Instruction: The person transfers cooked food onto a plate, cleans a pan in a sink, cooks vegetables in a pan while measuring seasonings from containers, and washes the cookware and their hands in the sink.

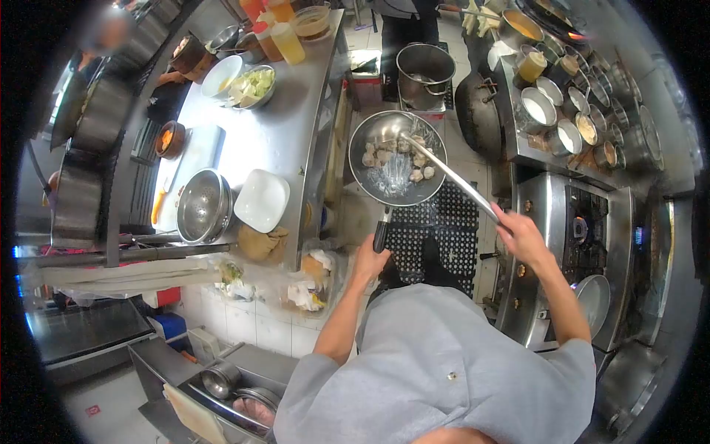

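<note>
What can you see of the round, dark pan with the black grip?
The pan has a silvery rim and a black-gripped handle in the left hand. Held above the tiled floor, open side up, it contains pale food pieces and whitish streaks. A silver metal ladle in the right hand reaches inside.

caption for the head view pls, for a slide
Left hand holding a pan of pale pieces, right hand with a ladle in it, between counter and stove

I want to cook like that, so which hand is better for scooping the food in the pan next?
Probably the right hand: it holds the long ladle, whose bowl is beside the food. The left hand is busy holding the pan.
</note>
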Demonstrator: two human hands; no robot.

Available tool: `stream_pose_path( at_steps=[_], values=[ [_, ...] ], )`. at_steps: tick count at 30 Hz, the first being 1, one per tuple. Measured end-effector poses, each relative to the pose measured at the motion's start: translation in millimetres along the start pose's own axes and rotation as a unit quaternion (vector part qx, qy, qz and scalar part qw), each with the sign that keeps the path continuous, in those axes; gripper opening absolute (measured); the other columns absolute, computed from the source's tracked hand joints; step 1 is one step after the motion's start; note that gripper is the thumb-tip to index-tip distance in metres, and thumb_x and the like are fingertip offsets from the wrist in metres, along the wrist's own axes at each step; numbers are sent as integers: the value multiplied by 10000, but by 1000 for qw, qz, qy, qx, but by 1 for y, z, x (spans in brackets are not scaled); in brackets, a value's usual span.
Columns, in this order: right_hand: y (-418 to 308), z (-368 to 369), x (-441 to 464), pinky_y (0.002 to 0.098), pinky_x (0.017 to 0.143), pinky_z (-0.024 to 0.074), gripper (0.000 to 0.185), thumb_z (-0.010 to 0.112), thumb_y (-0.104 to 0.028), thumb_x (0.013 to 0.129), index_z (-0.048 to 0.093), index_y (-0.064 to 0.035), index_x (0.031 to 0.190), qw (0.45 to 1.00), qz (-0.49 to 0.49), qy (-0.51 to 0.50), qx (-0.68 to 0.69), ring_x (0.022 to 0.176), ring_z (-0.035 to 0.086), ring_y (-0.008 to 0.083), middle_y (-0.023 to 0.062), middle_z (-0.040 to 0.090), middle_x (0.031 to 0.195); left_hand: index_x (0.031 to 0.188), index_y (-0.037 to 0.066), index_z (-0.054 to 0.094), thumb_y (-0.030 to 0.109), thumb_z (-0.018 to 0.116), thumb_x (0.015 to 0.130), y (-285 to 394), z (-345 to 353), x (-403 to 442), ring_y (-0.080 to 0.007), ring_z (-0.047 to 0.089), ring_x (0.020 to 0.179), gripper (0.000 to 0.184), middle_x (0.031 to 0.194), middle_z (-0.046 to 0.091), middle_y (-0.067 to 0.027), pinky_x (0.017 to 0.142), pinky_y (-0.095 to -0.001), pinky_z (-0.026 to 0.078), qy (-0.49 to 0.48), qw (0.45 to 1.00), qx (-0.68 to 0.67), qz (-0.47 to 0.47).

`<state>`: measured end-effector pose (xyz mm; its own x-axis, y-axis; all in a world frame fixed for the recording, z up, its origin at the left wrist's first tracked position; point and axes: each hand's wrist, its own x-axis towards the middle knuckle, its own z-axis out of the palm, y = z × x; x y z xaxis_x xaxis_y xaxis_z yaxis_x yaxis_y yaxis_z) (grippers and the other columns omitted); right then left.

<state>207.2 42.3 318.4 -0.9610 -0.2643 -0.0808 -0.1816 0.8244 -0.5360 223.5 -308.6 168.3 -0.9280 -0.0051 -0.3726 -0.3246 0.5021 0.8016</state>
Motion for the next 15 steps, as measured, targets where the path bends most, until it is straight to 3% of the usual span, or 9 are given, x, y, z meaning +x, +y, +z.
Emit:
stream_pose_path(
  at_steps=[2, 4, 7, 9, 11, 12, 13, 14, 15],
  values=[
    [24, 8, 12, 396, 701, 483, 523, 634, -53, 822, 505, -87, 1328, 997, -33, -1, -72, 750, 611, 361, 198, 632, 831, 980, 12, 556, 122, 610, 755, 5, 3, -4, -220, 614, 534, 256, 705, 634, -147, 529, -355, 493, 34, 997, 42, 62],
    [50, 7, 9, 426, 683, 472, 520, 625, -61, 830, 498, -103, 1333, 996, -44, -20, -74, 740, 598, 367, 196, 614, 820, 980, 15, 556, 115, 612, 750, 23, -6, -7, -225, 623, 540, 256, 670, 625, -141, 526, -353, 495, -5, 999, -6, -32],
    [71, -9, -23, 435, 676, 467, 528, 605, -71, 847, 465, -105, 1354, 998, -55, -29, 23, 754, 587, 370, 195, 601, 841, 936, 12, 519, 168, 628, 741, 38, -1, -14, -232, 592, 546, 272, 638, 578, -141, 529, -366, 459, 7, 998, -6, -59],
    [76, -5, -20, 438, 676, 475, 505, 577, -100, 878, 441, -92, 1364, 998, -17, -61, 4, 748, 588, 374, 204, 601, 851, 965, 6, 534, 153, 629, 755, 40, 6, -12, -226, 599, 530, 274, 643, 599, -142, 515, -363, 477, 5, 998, 2, -56],
    [96, 20, -7, 424, 690, 496, 460, 535, -126, 912, 442, -74, 1359, 998, -19, -12, -50, 717, 600, 363, 207, 610, 842, 995, 0, 550, 138, 631, 769, 45, 17, -9, -220, 606, 514, 276, 647, 619, -144, 502, -361, 495, 3, 999, 13, -41],
    [97, 27, -14, 406, 693, 518, 451, 495, -144, 938, 424, -95, 1380, 999, -6, -18, -51, 718, 620, 298, 178, 619, 831, 1029, -10, 554, 145, 632, 775, 50, 21, -11, -225, 612, 524, 307, 665, 625, -149, 505, -364, 498, 6, 999, 12, -47],
    [64, 8, -21, 393, 675, 541, 473, 455, -129, 949, 374, -99, 1414, 974, 137, -172, -51, 747, 628, 242, 164, 630, 867, 1063, -21, 558, 151, 633, 780, 59, 24, -6, -230, 617, 534, 339, 683, 631, -154, 509, -367, 500, 13, 999, 11, -40],
    [76, 27, -34, 396, 638, 553, 493, 415, -106, 957, 319, -78, 1440, 958, 160, -196, -133, 733, 635, 227, 172, 642, 875, 1119, -30, 534, 156, 631, 772, 61, 31, 3, -236, 632, 565, 405, 726, 642, -167, 526, -365, 507, 14, 999, 17, -28],
    [87, 37, -58, 402, 638, 552, 504, 415, -139, 958, 302, -51, 1441, 979, 104, -154, -87, 716, 641, 260, 188, 643, 843, 1175, -40, 509, 161, 629, 765, 65, 40, 10, -243, 646, 595, 472, 769, 653, -180, 542, -363, 514, 6, 999, 23, -34]
  ],
)
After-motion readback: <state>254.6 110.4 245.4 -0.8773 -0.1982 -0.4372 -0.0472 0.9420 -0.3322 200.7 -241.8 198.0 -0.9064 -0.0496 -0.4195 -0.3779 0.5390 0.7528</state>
